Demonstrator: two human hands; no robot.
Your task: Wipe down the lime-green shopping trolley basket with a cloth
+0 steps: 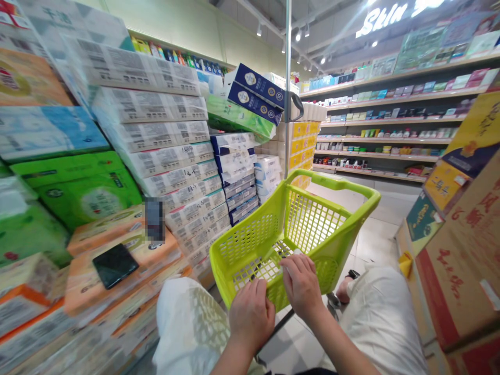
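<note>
A lime-green plastic shopping basket [250, 245] with slotted walls stands right in front of me, tilted, between my knees. Its raised handle [332, 182] is on the far side. My left hand [253, 315] is closed over the near rim, knuckles up. A little further right, my right hand [301, 285] curls its fingers over the same rim. A small pale thing shows beside the right fingers, too unclear to name. Through the basket's slotted floor, pale floor tiles show. A dark thin bar runs below the basket.
At left, a black phone [115, 265] lies on orange tissue packs [156, 252]. Stacked white packs [175, 151] rise behind, with tilted blue boxes [255, 88] on top of other packs. Cardboard cartons [457, 260] line the right side. Product shelves [390, 94] and a metal pole [288, 62] stand further back.
</note>
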